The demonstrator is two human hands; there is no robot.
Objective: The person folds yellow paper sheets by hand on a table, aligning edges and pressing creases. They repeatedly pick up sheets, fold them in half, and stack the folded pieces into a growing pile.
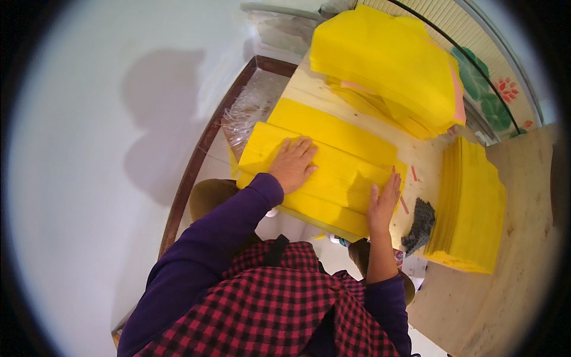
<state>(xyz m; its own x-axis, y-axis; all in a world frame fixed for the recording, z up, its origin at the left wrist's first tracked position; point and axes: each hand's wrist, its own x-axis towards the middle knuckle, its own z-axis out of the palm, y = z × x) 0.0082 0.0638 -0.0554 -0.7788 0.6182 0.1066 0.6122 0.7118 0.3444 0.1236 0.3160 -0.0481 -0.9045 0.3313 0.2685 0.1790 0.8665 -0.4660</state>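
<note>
A yellow sheet of cloth-like material [333, 172], with long crosswise folds or layers, lies at the near edge of a pale wooden table. My left hand [293, 163] rests flat on its left part, fingers stretched out. At the sheet's right end, my right hand [385, 202] lies with straight fingers along the edge. Both hands are open and hold nothing. Whether the layers are one folded sheet or several, I cannot tell. Just beyond them, another flat yellow layer [339, 128] shows.
A large yellow pile [386, 65] lies at the back of the table [369, 122]. On the right stands a thick stack of yellow sheets [470, 208]. Between it and my right hand is a dark grey cloth [420, 225], near small red strips [414, 174]. Crumpled clear plastic [247, 113] sits by the left wall.
</note>
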